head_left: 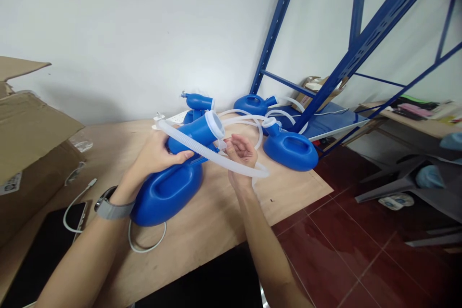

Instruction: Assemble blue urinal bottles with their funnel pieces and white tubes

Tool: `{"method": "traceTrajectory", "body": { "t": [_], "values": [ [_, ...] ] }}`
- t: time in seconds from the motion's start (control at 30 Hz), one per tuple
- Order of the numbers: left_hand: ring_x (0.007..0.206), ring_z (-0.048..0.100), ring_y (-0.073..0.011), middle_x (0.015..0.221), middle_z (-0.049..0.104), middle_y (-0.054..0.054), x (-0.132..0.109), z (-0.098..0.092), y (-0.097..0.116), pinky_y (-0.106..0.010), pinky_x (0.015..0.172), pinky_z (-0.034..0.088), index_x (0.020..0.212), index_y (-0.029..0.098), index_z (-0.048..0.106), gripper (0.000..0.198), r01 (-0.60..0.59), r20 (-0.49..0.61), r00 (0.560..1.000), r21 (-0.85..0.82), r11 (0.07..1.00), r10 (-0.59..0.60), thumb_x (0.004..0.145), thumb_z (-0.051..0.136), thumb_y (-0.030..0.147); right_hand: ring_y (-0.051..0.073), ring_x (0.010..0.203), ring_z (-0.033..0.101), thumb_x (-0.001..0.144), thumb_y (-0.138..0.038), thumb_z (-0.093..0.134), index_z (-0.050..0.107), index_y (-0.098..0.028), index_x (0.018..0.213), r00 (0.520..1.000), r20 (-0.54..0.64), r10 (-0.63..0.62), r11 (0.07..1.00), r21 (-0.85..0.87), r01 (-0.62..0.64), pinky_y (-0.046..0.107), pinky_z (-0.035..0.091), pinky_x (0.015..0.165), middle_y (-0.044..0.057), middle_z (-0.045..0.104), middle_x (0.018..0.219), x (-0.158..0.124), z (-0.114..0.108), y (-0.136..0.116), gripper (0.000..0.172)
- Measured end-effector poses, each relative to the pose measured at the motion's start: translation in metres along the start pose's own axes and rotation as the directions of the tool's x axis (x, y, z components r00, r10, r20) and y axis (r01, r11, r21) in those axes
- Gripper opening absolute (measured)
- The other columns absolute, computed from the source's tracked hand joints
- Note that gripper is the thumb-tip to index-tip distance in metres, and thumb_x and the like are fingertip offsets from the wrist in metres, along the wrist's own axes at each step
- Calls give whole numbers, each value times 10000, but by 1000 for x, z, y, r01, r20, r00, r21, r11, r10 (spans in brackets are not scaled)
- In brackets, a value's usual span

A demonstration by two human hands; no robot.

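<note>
My left hand (157, 151) is wrapped round a blue urinal cup (195, 132) with a white rim, tilted with its mouth to the upper right. At its mouth, the fingertips of my right hand (241, 154) pinch a small translucent white cap, partly hidden by the fingers. A ribbed white hose (202, 149) crosses in front of the cup and over my right hand. Beneath the cup lies a blue urinal bottle (169, 195) with a grip opening. Whether cup and bottle are joined I cannot tell.
More blue urinal bottles stand at the right (290, 151) and farther back (249, 104), with white hoses. Another blue cup (199, 101) is behind. Left are a cardboard box (39, 130) and a black laptop (46, 250). A blue metal rack (277, 24) rises beyond the wooden table (202, 245).
</note>
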State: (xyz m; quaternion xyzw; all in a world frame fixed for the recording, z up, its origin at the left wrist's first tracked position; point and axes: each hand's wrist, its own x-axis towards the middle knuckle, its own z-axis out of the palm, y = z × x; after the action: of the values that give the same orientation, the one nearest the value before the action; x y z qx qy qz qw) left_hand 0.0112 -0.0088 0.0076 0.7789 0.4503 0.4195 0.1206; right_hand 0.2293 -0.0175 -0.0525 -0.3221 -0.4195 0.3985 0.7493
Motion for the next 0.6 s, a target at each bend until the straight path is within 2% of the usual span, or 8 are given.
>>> {"method": "traceTrajectory", "body": {
  "t": [0.17, 0.3, 0.37, 0.47, 0.53, 0.6],
  "values": [
    [983, 714, -340, 1049, 763, -104, -1, 1, -3, -457, 920, 583, 1058, 197, 705, 633, 8, -34, 999, -2, 1000, -8, 695, 728, 716, 203, 917, 783, 836, -429, 847, 743, -247, 927, 996, 86, 19, 1000, -26, -17, 382, 655, 881, 30, 812, 978, -7, 0, -3, 229],
    [937, 713, -325, 963, 762, -69, -1, 1, -3, -443, 884, 587, 987, 222, 695, 578, 37, -61, 998, 21, 999, -36, 667, 754, 699, 198, 861, 765, 869, -460, 804, 747, -248, 944, 992, 125, 34, 997, -72, -26, 355, 650, 798, 21, 794, 932, -7, -4, -4, 232],
    [926, 714, -321, 937, 758, -60, -1, 2, -2, -436, 868, 588, 961, 227, 693, 552, 49, -69, 997, 36, 998, -47, 664, 761, 687, 208, 887, 754, 895, -440, 773, 753, -253, 941, 984, 179, -23, 986, -157, 51, 369, 642, 823, 24, 785, 931, -7, -6, -6, 193],
    [946, 720, -328, 970, 762, -67, -1, 3, 0, -449, 886, 588, 989, 217, 699, 559, 45, -56, 998, 52, 998, -42, 677, 752, 678, 230, 1010, 728, 953, -361, 706, 764, -285, 979, 950, 259, -175, 913, -319, 255, 414, 614, 931, 36, 772, 1018, -9, -8, -10, 99],
    [938, 721, -328, 966, 763, -71, -1, 3, 1, -451, 879, 590, 978, 212, 695, 557, 44, -48, 998, 52, 998, -41, 682, 749, 680, 236, 1046, 714, 985, -324, 660, 757, -307, 1048, 925, 252, -284, 853, -374, 364, 428, 610, 947, 45, 754, 1069, -14, -7, -10, 117],
    [923, 719, -322, 943, 762, -69, -1, 4, 1, -442, 862, 591, 943, 213, 687, 541, 49, -53, 997, 42, 998, -47, 688, 746, 687, 234, 1047, 711, 1006, -292, 628, 737, -321, 1119, 895, 224, -386, 825, -351, 444, 432, 620, 939, 49, 737, 1085, -20, -6, -10, 160]
  ]
}}
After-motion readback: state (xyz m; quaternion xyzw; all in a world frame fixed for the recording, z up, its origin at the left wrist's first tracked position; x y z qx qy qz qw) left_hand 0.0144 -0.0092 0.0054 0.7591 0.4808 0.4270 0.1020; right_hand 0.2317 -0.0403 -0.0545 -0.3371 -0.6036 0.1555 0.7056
